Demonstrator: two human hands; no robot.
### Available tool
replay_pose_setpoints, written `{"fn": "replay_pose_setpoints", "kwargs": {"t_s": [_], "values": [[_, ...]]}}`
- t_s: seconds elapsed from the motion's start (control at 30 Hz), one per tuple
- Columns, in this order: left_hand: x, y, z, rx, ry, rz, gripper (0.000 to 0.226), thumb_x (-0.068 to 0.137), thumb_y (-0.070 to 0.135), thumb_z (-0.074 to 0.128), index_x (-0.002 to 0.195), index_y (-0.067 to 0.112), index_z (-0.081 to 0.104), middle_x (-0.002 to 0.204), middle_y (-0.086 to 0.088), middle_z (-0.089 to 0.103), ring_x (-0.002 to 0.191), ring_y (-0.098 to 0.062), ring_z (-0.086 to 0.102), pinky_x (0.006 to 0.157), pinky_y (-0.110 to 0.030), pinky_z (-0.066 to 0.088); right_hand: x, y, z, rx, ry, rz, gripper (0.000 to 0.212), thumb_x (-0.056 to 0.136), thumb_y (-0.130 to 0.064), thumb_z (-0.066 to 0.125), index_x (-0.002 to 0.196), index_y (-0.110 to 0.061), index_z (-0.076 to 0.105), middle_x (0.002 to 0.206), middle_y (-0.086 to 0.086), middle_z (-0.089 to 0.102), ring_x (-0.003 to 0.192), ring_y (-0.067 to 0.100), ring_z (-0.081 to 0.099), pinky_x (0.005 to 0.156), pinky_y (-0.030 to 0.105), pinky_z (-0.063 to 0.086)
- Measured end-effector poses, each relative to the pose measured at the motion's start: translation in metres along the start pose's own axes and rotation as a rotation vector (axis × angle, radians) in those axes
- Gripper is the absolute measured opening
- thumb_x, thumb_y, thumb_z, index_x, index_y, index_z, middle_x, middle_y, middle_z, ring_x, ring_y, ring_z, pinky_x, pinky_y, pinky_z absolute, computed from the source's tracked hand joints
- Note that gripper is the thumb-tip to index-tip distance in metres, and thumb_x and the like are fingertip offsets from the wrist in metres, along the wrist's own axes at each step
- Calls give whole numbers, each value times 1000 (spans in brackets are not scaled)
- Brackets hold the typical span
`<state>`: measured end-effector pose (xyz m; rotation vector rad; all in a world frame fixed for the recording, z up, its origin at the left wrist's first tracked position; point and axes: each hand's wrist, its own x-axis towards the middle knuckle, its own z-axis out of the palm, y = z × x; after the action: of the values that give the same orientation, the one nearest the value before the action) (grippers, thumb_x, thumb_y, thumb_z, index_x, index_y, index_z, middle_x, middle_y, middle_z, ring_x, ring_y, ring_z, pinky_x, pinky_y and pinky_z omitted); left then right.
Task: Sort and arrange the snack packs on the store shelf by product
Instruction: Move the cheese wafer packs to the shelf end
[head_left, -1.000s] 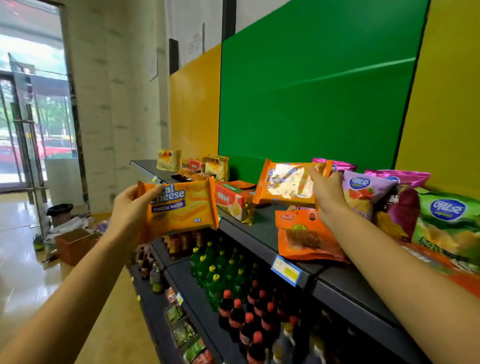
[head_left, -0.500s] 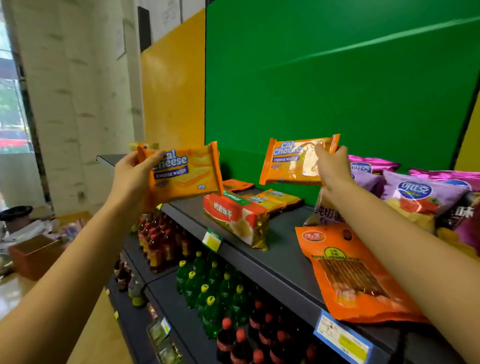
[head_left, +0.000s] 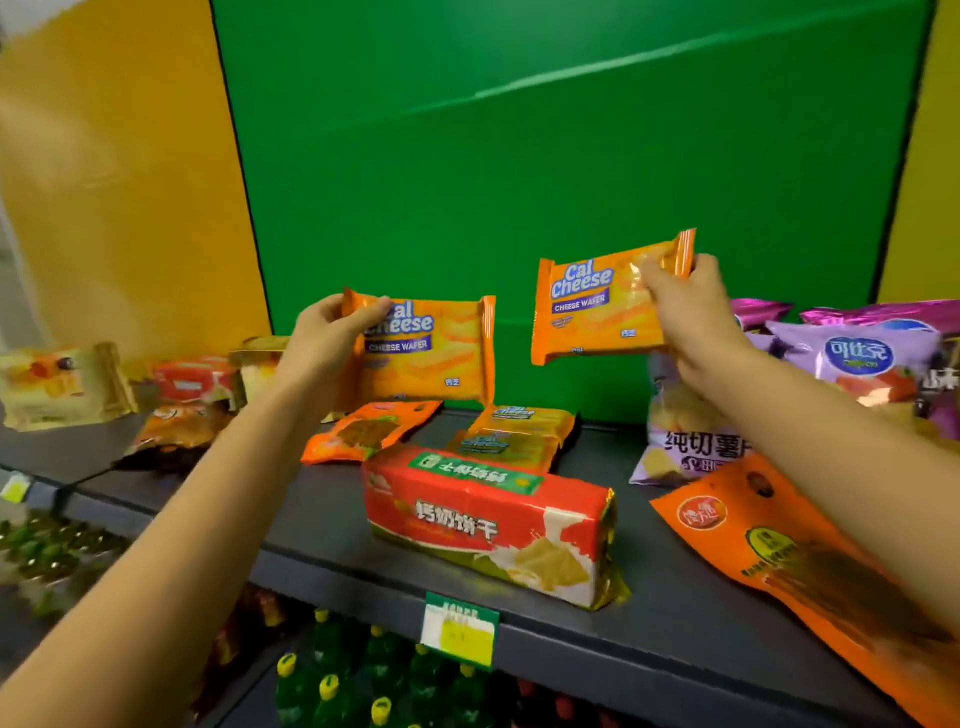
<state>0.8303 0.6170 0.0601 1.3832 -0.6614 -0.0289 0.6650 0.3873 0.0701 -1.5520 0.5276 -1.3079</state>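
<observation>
A grey shelf (head_left: 311, 514), backed by a green wall panel (head_left: 519, 156), carries a red biscuit pack (head_left: 483, 525). Above and behind it, the left hand (head_left: 324, 340) grips 1 orange wafer pack (head_left: 436, 364) by its left end; the right hand (head_left: 685, 312) pinches a 2nd wafer pack (head_left: 587, 317) at its right end. Purple chip bags (head_left: 852, 358) stand right of the red pack, green bottles (head_left: 332, 691) below.

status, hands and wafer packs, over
Left hand grips left wafer pack, right hand pinches right wafer pack, above shelf. Matching packs lie behind red biscuit pack.
</observation>
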Motion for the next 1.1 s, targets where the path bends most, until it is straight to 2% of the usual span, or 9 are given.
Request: {"fn": "replay_pose_setpoints", "kwargs": {"t_s": [0.13,0.27,0.37,0.5,0.6,0.73,0.87,0.97,1.1], "values": [[28,-33,15,-22,-191,-95,9,87,17,61,79,14,57,62,2,66,46,-7,61,43,-24,52,-6,-1,13,-35,98,-36,18,91,-26,51,102,-18,39,105,5,53,98,26,57,92,46,49],[44,-73,26,-80,-382,-274,8,87,15,61,82,9,57,72,-9,68,59,-19,65,71,-39,57,-14,5,18,-84,138,-9,17,93,-26,49,103,-16,38,107,7,52,102,26,57,92,47,49],[52,-92,33,-75,-459,-353,10,88,14,59,80,7,57,53,-2,69,41,-11,63,45,-22,54,-18,11,22,-123,145,13,17,92,-27,50,103,-17,41,107,10,55,102,28,58,93,48,49],[64,-108,40,25,-555,-399,13,89,16,59,79,7,56,51,-2,68,39,-9,62,44,-21,53,-15,18,33,-89,146,76,16,92,-25,50,104,-16,44,104,8,56,89,21,58,79,39,53],[72,-119,40,226,-594,-307,19,87,21,61,74,10,54,64,-6,63,41,-7,57,46,-19,47,-8,27,44,-8,110,156,24,93,-23,50,113,-10,47,104,10,58,74,16,59,63,29,51],[75,-134,43,405,-615,-169,23,85,30,64,76,10,57,64,0,59,52,-6,52,45,-16,41,3,42,57,53,68,289,37,92,-21,51,123,-2,46,116,16,62,74,20,61,65,34,52],[78,-149,49,550,-612,-63,35,81,40,66,91,8,61,73,2,61,65,-8,56,54,-20,42,14,58,71,49,74,376,31,91,-16,52,118,-2,47,121,21,60,85,26,60,77,42,51],[78,-155,51,652,-532,20,40,79,44,67,96,9,57,85,-2,59,82,-19,55,64,-29,41,21,75,78,27,61,438,37,91,-13,53,122,7,49,115,21,62,70,24,59,66,38,52],[72,-161,51,604,-455,34,39,75,41,72,95,13,53,86,-3,60,82,-17,55,62,-25,39,28,102,88,-31,62,495,42,88,-16,58,122,8,50,120,23,60,94,29,62,76,44,52]]}}
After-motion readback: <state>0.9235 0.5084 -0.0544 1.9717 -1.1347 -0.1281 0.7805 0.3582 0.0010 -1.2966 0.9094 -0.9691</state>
